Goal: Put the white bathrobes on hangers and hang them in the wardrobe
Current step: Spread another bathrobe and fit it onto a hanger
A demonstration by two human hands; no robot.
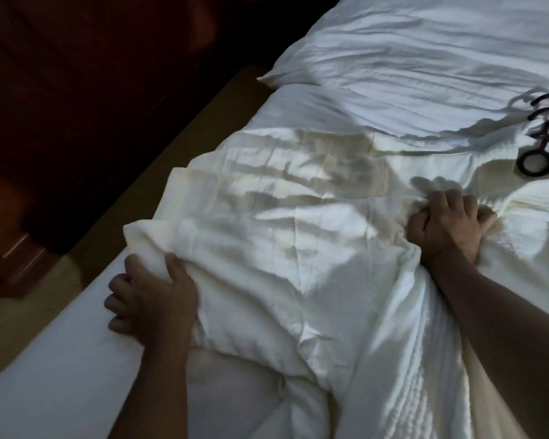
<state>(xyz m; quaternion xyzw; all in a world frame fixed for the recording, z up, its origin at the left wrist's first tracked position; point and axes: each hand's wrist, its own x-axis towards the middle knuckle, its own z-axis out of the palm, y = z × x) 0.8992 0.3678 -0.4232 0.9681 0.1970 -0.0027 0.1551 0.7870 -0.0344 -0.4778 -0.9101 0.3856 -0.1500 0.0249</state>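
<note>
A white bathrobe (286, 236) lies crumpled across the bed, reaching from the middle down to the lower edge of the head view. My left hand (149, 296) grips a bunched fold at the robe's left edge, thumb on top. My right hand (447, 223) is clenched round a gathered ridge of the robe's cloth on the right. Several dark hangers (545, 137) lie on the bed at the far right, only their hooks showing, beyond my right hand.
The bed (61, 375) has a white sheet, and a white pillow (425, 49) lies at the top. Left of the bed runs a strip of olive carpet (184, 128). Dark wooden furniture (76, 90) stands beyond it at the upper left.
</note>
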